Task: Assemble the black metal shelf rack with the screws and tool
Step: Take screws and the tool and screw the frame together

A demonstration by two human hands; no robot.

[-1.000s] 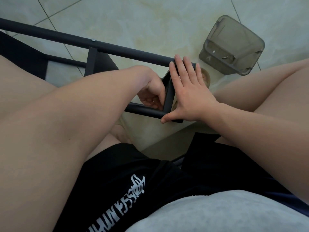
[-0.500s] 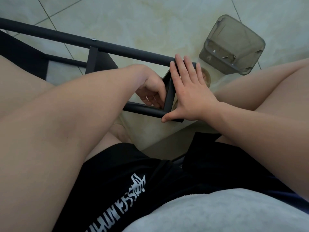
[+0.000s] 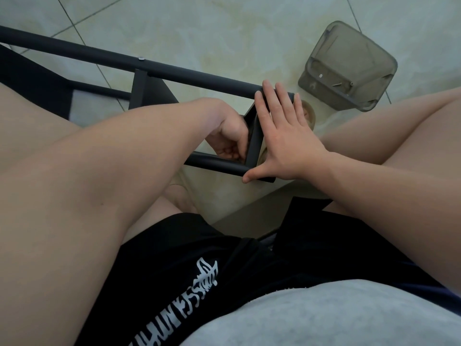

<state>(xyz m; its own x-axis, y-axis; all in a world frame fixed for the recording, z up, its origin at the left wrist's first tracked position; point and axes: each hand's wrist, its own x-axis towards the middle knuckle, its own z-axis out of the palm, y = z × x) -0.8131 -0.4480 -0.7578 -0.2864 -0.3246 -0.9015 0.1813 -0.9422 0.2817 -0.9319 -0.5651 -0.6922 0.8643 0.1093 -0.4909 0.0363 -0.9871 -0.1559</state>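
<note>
Over floor tiles (image 3: 224, 33), flat right fingers (image 3: 272, 106) press the rack (image 3: 199, 76); left fingers (image 3: 232, 149) curl behind it.

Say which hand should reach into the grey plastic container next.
Right, probably: the right hand lies open on the rack's crossbar, nearer the grey container, while the left hand is curled at the inner corner, farther away.

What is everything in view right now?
Rack: one, black, lying on floor, centre.
Screw: one, silver, in rack's upper tube.
Box: one, grey see-through, floor upper right; small parts inside.
Floor: pale tiles.
Shorts: black, white print, bottom.
Shirt: grey, bottom right.
Legs: two, bare, both sides.
Left hand: curled inside rack's end corner; grip hidden.
Right hand: flat against rack's end bar.
</note>
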